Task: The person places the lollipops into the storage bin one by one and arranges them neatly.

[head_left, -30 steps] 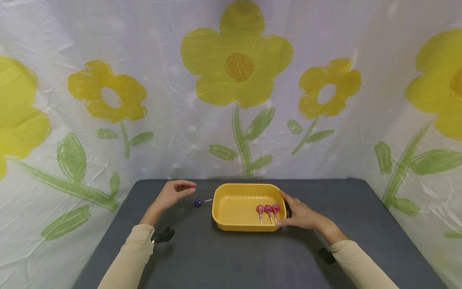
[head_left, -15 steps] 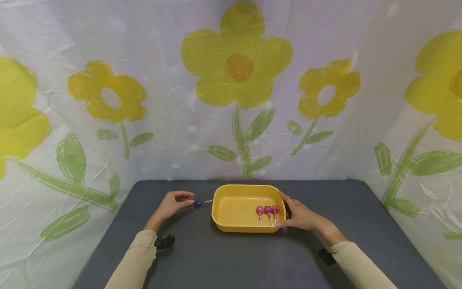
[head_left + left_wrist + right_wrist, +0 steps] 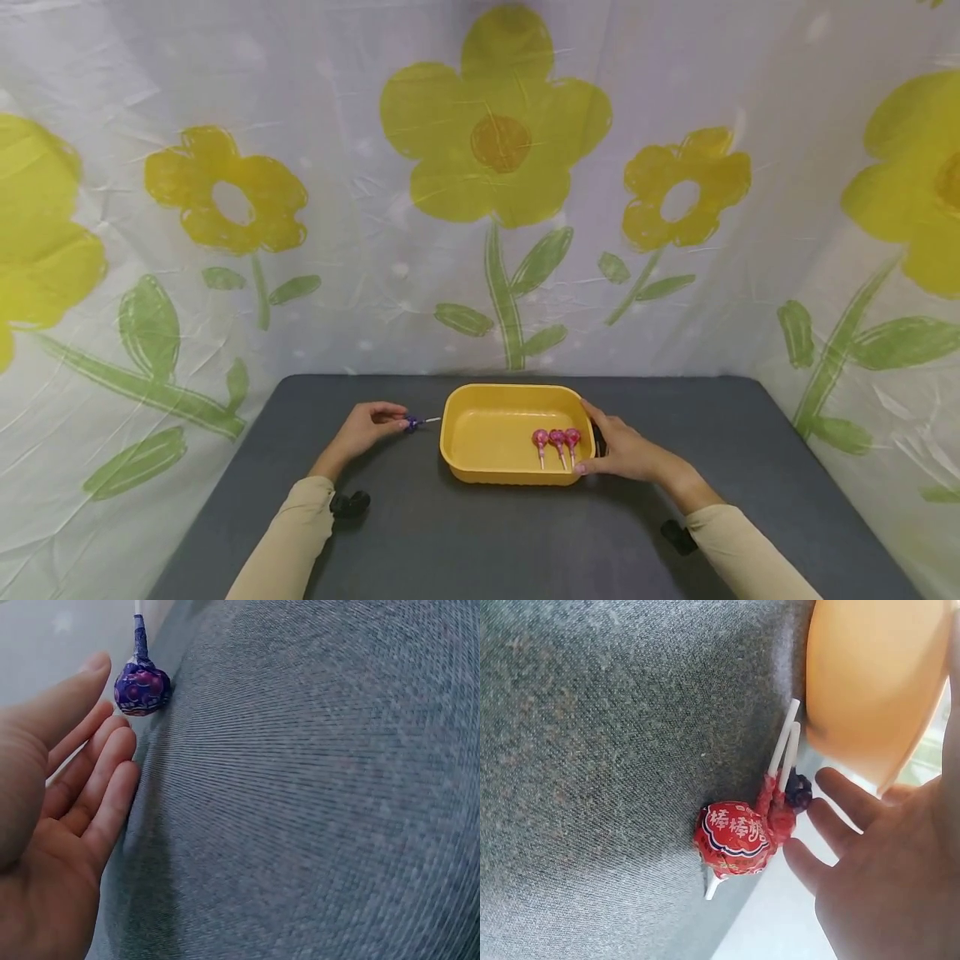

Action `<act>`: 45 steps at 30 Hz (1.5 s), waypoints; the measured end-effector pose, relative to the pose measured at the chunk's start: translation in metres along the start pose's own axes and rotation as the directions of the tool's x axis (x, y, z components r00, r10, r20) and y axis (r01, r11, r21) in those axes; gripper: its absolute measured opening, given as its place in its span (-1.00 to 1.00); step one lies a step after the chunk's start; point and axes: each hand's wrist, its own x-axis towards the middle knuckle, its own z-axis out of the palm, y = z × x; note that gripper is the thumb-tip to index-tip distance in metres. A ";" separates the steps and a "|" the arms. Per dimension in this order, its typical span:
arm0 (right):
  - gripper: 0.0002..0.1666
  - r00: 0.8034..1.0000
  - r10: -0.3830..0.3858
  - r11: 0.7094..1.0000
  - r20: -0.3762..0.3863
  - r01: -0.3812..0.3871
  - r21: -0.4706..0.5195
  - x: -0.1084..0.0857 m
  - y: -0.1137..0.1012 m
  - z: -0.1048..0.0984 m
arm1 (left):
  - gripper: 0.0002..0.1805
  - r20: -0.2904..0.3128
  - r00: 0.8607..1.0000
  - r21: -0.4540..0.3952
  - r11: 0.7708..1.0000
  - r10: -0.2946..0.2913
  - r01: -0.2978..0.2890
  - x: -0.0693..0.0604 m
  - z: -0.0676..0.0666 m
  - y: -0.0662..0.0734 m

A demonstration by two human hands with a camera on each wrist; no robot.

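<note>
A yellow plastic tray [image 3: 487, 477] stands at the middle of the table, with three pink-wrapped lollipops [image 3: 557, 437] lying at its right end. Left of it lies a purple-wrapped lollipop [image 3: 412, 423], its white stick pointing at the tray. The left hand [image 3: 367, 429] is at the candy end; in the left wrist view thumb and fingers are apart and the purple ball [image 3: 142, 690] is just past the fingertips. The right hand [image 3: 626, 447] holds the tray's right end, thumb at the front corner, forefinger at the back.
The right wrist view shows red-wrapped lollipops [image 3: 735, 838] and a dark-wrapped one [image 3: 800, 793] on the grey table beside the tray, close to the right fingertips. A curtain with yellow flowers [image 3: 498, 142] hangs behind the table [image 3: 480, 542].
The left hand has come down and slightly right, so its fingertips are now at the purple lollipop. The right hand and the tray have kept their place.
</note>
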 end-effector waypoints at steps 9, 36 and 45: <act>0.37 1.000 -0.005 1.000 -0.009 0.005 -0.004 -0.001 -0.001 -0.002 | -0.64 -0.063 0.998 0.052 0.998 -0.025 0.028 0.004 0.006 -0.005; 0.37 1.000 0.000 1.000 -0.017 0.000 -0.019 -0.002 -0.002 0.001 | -0.74 -0.001 0.999 0.088 0.996 0.033 -0.033 -0.002 0.007 -0.005; 0.37 1.000 0.000 1.000 -0.020 -0.001 -0.026 -0.002 -0.002 0.002 | -0.73 0.066 0.994 0.053 0.995 0.086 -0.090 -0.004 0.008 0.000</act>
